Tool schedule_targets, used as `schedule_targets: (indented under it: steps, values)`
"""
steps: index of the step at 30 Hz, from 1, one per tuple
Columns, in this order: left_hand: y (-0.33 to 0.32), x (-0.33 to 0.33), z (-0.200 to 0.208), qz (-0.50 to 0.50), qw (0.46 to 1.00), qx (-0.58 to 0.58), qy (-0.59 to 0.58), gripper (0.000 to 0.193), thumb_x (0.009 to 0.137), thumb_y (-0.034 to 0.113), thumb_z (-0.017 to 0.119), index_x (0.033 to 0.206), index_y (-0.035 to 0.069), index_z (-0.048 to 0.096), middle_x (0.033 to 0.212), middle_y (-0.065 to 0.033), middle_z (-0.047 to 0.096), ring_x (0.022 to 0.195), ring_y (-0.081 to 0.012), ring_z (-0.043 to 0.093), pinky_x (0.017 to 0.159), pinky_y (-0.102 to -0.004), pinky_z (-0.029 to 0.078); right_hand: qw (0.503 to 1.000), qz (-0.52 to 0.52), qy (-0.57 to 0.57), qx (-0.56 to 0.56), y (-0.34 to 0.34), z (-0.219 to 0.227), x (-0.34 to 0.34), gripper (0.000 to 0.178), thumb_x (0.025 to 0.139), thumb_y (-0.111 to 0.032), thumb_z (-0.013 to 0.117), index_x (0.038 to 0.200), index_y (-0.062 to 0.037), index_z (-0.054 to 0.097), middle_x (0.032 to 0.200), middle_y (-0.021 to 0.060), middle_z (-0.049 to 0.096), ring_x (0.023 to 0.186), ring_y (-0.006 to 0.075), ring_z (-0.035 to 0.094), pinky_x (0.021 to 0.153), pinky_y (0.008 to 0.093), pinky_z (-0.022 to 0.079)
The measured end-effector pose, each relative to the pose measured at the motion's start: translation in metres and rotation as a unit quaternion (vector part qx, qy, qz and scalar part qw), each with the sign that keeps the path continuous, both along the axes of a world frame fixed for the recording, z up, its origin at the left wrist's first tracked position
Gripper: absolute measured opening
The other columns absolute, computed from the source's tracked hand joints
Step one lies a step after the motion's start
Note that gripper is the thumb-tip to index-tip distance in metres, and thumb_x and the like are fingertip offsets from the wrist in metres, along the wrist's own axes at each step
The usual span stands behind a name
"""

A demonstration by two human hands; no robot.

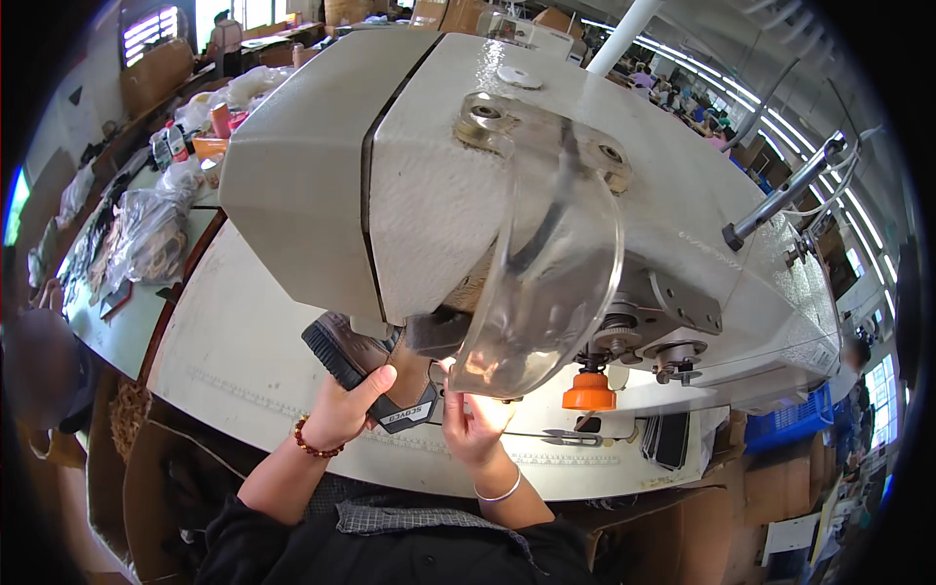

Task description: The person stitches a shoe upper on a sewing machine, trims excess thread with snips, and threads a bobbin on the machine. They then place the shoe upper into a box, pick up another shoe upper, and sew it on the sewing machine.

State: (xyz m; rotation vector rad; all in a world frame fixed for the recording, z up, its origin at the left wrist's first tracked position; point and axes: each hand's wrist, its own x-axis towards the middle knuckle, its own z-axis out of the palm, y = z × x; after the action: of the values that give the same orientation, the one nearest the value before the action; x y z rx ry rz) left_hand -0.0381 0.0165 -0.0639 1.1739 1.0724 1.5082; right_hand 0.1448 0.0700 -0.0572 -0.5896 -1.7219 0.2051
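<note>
My left hand [343, 409], its wrist in a beaded bracelet, grips a brown shoe [409, 382] with a thick black ridged sole and a dark, lettered part. The shoe is tilted under the head of a large off-white sewing machine [439, 185], which hides part of it. Close to the shoe's right side is my right hand [474, 429], wearing a thin bangle. Its fingers are bent together under a see-through guard [556, 263] by a bright light. Whatever they pinch is hidden or too small to name.
An orange knob [589, 392] hangs under the machine arm. Thread snips [572, 438] and dark flat pieces [667, 441] lie on the white table [234, 331]. Plastic bags [151, 234] crowd a side table at left, where a person [44, 370] is near. A blue crate [788, 421] stands right.
</note>
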Motion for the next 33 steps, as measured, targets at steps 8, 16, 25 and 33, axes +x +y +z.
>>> schedule_targets:
  steps: [8,16,25,33]
  values:
    - [-0.009,0.024,0.006,0.061,0.997,-0.001,0.044,0.021,0.101,0.024,0.064,0.107,0.004,0.061,0.076,0.0001,0.062,0.05,-0.0056,0.054,0.039,-0.0209,0.04,1.0,0.015,0.019,-0.014,-0.001,-0.003,0.002,0.019,0.078,0.011,0.065,0.094,0.0053,0.074,0.095,0.0168,0.075,0.09,0.0309,0.073,0.086,0.0371,0.055]
    - [-0.007,0.038,0.017,0.105,0.993,-0.047,0.011,0.017,0.101,0.02,0.062,0.104,0.003,0.06,0.075,-0.0002,0.061,0.05,-0.0056,0.054,0.038,-0.0209,0.041,0.997,0.022,0.056,-0.037,-0.002,-0.018,0.005,0.027,0.079,0.013,0.06,0.103,0.0067,0.071,0.096,0.0159,0.072,0.089,0.027,0.072,0.084,0.0346,0.054]
    - [0.001,0.033,0.011,0.105,0.991,-0.074,0.026,0.017,0.1,0.016,0.063,0.108,0.003,0.057,0.08,-0.0016,0.062,0.053,-0.007,0.058,0.038,-0.0206,0.042,0.993,0.073,0.078,-0.046,0.0,-0.023,0.005,0.027,0.078,0.014,0.062,0.103,0.0049,0.069,0.103,0.0159,0.069,0.095,0.0263,0.068,0.089,0.0353,0.051]
    - [0.01,0.026,0.017,0.102,0.994,-0.031,0.007,0.015,0.1,0.012,0.06,0.11,0.0,0.059,0.084,-0.0023,0.063,0.054,-0.0071,0.058,0.038,-0.0209,0.042,0.99,0.073,0.093,-0.082,0.006,-0.032,0.003,0.023,0.07,0.003,0.064,0.091,-0.0038,0.066,0.078,0.0052,0.06,0.068,0.0242,0.06,0.066,0.0341,0.05]
